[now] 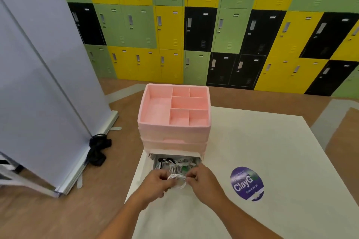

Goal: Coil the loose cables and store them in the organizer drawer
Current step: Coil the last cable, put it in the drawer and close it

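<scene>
**Pinched From Both Sides**

Pinched a coiled white cable [177,177] between left grip [157,181] and right grip [202,179], fingers of both curled round it, low at centre frame. Held it just in front of the open bottom drawer [155,161] of the pink organizer [174,134], with other cables inside. Sat on the white worktop [272,141], round purple sticker [247,183] at lower right.

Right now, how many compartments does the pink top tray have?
6 in the top tray: one large left; on its right, two at back, one wide middle, two in front.
</scene>
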The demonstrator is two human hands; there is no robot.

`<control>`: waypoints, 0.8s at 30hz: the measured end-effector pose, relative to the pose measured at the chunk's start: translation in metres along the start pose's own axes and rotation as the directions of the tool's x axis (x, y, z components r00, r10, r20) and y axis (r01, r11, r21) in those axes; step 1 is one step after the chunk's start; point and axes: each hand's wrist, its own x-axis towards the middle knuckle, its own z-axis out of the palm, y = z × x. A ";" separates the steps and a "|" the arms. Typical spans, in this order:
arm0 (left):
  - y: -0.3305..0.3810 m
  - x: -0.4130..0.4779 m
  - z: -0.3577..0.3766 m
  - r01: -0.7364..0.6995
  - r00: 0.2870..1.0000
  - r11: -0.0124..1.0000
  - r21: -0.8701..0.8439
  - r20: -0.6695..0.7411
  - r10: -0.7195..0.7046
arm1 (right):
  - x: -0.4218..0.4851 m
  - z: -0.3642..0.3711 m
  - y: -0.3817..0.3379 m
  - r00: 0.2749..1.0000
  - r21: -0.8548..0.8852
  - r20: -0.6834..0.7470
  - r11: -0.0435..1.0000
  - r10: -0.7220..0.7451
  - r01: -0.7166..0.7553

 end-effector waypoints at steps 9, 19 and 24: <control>-0.012 0.031 -0.020 -0.228 0.915 0.950 0.214 -0.286 0.284 | 0.025 0.027 -0.015 0.992 -0.019 -0.093 0.997 -0.082 0.081; -0.033 0.044 -0.014 -0.305 0.843 0.826 0.474 -0.269 0.466 | 0.047 0.048 0.002 0.959 -0.227 -0.113 0.946 -0.262 0.231; -0.030 0.049 -0.011 -0.216 0.872 0.775 0.594 -0.240 0.426 | 0.055 0.058 0.005 0.980 -0.379 0.032 0.905 -0.196 0.194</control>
